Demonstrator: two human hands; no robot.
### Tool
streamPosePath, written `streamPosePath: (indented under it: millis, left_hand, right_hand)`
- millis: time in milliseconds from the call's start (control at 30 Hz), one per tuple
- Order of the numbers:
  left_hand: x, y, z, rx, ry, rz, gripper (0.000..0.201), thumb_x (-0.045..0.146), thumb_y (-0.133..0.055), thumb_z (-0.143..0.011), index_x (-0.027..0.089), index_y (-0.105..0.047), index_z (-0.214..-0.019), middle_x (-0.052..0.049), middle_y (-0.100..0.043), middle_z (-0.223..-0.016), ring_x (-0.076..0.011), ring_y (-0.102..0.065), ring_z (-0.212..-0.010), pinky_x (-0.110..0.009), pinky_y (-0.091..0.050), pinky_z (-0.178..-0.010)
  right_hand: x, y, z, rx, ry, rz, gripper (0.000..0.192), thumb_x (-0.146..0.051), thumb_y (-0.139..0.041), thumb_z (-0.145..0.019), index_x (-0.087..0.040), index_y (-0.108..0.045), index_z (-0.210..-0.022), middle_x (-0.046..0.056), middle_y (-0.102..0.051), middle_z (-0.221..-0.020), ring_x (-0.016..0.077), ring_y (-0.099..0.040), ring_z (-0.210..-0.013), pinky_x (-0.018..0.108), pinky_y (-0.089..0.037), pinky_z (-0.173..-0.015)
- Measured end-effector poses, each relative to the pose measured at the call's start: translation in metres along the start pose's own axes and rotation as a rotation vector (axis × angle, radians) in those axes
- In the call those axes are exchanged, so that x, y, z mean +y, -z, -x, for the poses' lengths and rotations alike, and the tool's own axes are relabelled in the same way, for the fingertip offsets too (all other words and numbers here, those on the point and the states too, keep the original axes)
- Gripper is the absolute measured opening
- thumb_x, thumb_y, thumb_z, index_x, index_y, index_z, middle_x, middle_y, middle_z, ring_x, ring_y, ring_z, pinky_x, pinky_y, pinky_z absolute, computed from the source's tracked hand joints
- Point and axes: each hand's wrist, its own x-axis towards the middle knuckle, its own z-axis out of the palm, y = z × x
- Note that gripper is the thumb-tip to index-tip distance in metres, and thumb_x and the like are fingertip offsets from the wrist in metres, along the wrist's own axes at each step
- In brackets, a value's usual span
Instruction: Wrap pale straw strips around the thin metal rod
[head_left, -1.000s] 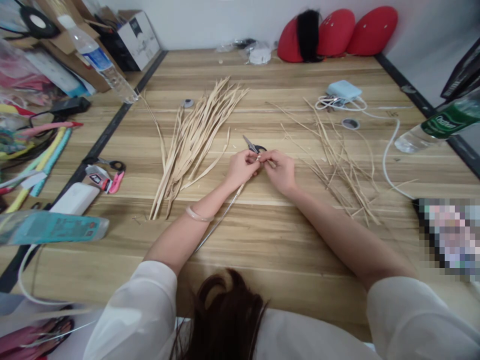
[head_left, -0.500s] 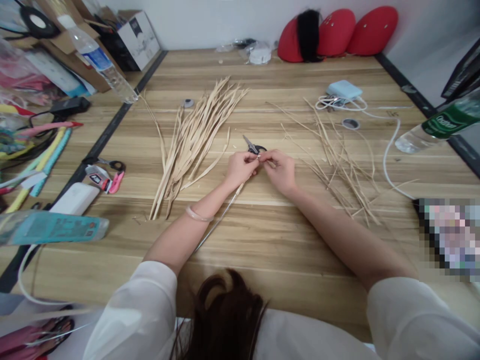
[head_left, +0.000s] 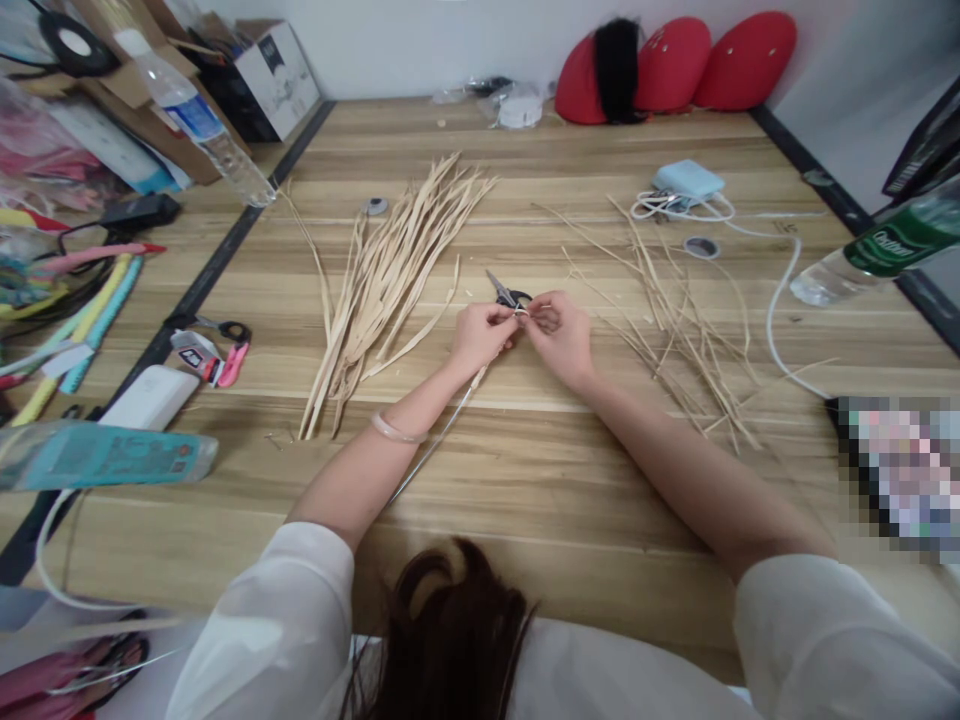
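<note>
A thin metal wire [head_left: 435,441], its upper part wrapped in something straw-coloured, slants up from the table's near side into my left hand [head_left: 478,336]. That hand is closed in a pinch around the wire's upper end. My right hand [head_left: 562,340] meets it fingertip to fingertip, thumb and forefinger pinched on a small pale loop or strip at the wire's tip. Exactly what the fingertips hold is too small to make out. Just beyond both hands lie black-handled scissors [head_left: 501,285], blades pointing away, handles partly hidden.
A bundle of dried straw strips [head_left: 397,270] lies left of my hands, and thinner loose stalks [head_left: 675,330] lie right. Tape rolls [head_left: 701,247], a blue charger [head_left: 688,180] with white cable, bottles [head_left: 885,245], a pink-handled cutter [head_left: 234,364] and red caps [head_left: 742,65] surround the work area.
My right fingers have lifted slightly and curled, and a small pale loop now shows between the fingertips. The left hand holds nearly still.
</note>
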Motion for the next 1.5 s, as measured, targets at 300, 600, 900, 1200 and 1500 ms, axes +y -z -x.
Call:
streamPosePath:
  millis: [300, 600, 900, 1200, 1500]
  left_hand:
    - [0.0, -0.001, -0.002, -0.008, 0.004, 0.068, 0.024, 0.032, -0.064, -0.074, 0.011, -0.072, -0.081, -0.002, -0.063, -0.057, -0.009, -0.056, -0.045, -0.019, -0.04, -0.045]
    - [0.0, -0.003, -0.002, -0.02, 0.015, 0.103, 0.022, 0.029, -0.065, -0.073, 0.01, -0.07, -0.083, -0.003, -0.066, -0.064, -0.008, -0.056, -0.046, -0.019, -0.042, -0.047]
    - [0.003, -0.002, -0.001, -0.047, 0.014, 0.119, 0.019, 0.026, -0.064, -0.073, 0.011, -0.07, -0.083, -0.004, -0.068, -0.065, -0.0078, -0.057, -0.048, -0.019, -0.044, -0.049]
    - [0.0, -0.003, -0.002, -0.052, 0.008, 0.127, 0.019, 0.026, -0.064, -0.074, 0.011, -0.069, -0.083, -0.004, -0.068, -0.067, -0.0078, -0.056, -0.047, -0.02, -0.045, -0.05]
    - [0.002, -0.003, -0.001, -0.058, 0.015, 0.088, 0.017, 0.025, -0.063, -0.075, 0.011, -0.069, -0.083, -0.003, -0.067, -0.066, -0.0077, -0.057, -0.048, -0.02, -0.045, -0.05]
  right_hand:
    - [0.005, 0.0, -0.002, -0.155, 0.012, 0.024, 0.02, -0.018, -0.051, -0.079, -0.023, -0.044, -0.097, 0.0, -0.06, -0.086, 0.0111, -0.06, -0.063, 0.026, -0.045, -0.057]
    - [0.013, -0.001, -0.003, -0.118, 0.008, 0.017, 0.018, -0.021, -0.053, -0.08, -0.023, -0.044, -0.095, 0.0, -0.06, -0.086, 0.0108, -0.058, -0.063, 0.026, -0.046, -0.059]
    - [0.018, -0.001, -0.004, -0.111, 0.003, 0.026, 0.02, -0.023, -0.055, -0.08, -0.023, -0.045, -0.097, 0.0, -0.058, -0.089, 0.0114, -0.06, -0.068, 0.027, -0.048, -0.063]
    - [0.017, -0.001, -0.003, -0.12, 0.005, 0.001, 0.015, -0.019, -0.051, -0.079, -0.023, -0.043, -0.092, -0.002, -0.058, -0.083, 0.0106, -0.059, -0.063, 0.027, -0.048, -0.061]
    - [0.016, -0.001, -0.004, -0.095, -0.014, 0.025, 0.016, -0.02, -0.055, -0.078, -0.024, -0.044, -0.09, -0.002, -0.058, -0.079, 0.0113, -0.056, -0.062, 0.027, -0.046, -0.06]
